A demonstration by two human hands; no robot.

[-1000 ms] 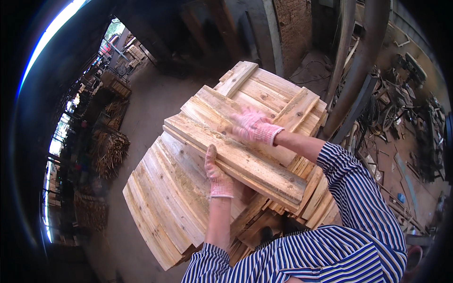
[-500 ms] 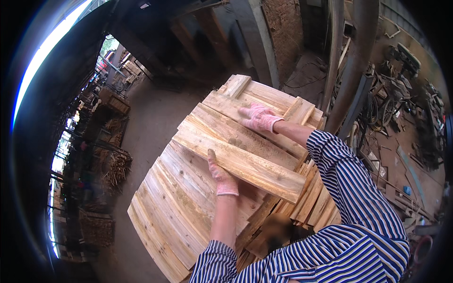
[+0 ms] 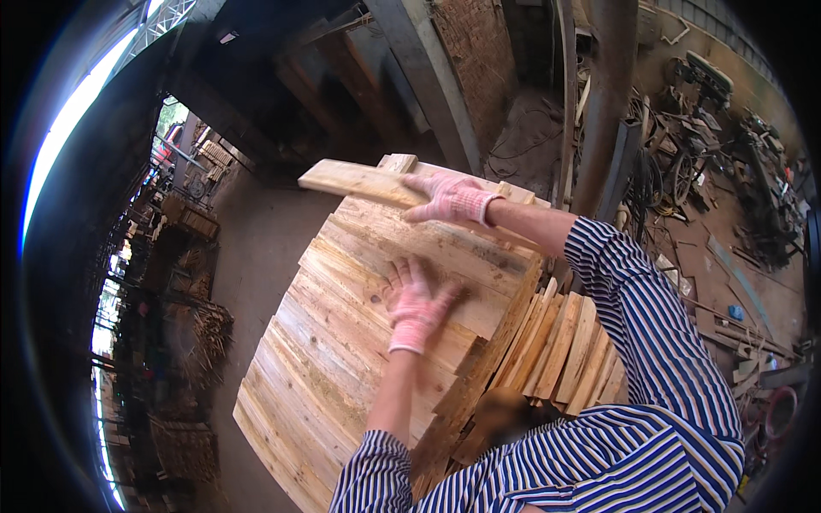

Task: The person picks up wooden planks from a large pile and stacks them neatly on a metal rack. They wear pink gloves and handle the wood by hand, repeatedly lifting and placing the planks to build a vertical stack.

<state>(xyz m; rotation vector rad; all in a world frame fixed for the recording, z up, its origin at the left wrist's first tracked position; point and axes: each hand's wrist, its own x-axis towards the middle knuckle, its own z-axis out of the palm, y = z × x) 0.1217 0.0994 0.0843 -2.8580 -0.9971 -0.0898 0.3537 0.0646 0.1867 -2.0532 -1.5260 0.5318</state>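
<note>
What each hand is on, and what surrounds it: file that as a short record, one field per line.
Left hand: gloved, fingers spread over the laid boards; contact uncertain
Right hand: gloved, on the loose board; firmness of grip unclear
Loose board position: across the far part of the stack, its left end jutting past the edge
Laid boards layout: side by side, edges uneven
Beside the stack: a row of wood pieces, toward the right
Clothing: striped shirt
Background: brown post, floor
</note>
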